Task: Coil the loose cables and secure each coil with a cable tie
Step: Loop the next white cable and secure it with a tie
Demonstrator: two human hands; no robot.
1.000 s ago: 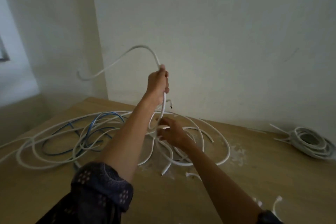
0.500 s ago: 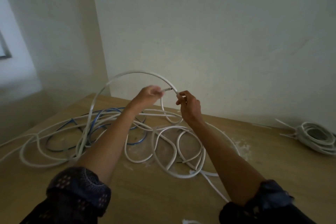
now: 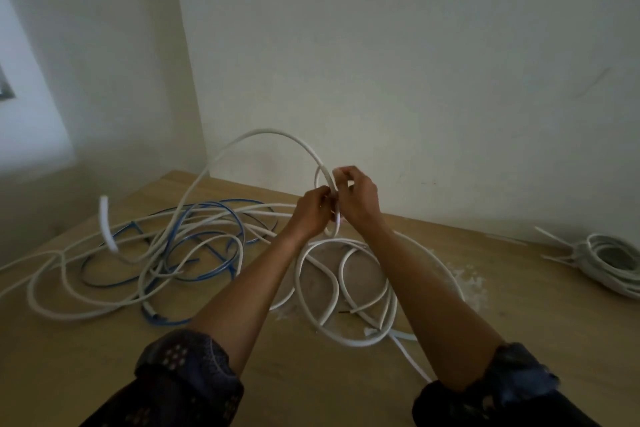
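White cable (image 3: 264, 132) arcs above the table (image 3: 86, 357), a small loop of it gripped in the curled fingers of the left hand (image 3: 310, 211) and right hand (image 3: 358, 199), held together. Its slack, tangled with a blue cable (image 3: 166, 321), sprawls left of and below the fingers.

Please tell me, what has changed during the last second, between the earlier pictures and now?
The left hand came down from its raised position and the right hand rose from the table. They now meet, both gripping the white cable, which arches in a loop to the left. The blue cable and the bundled coil on the table stayed where they were.
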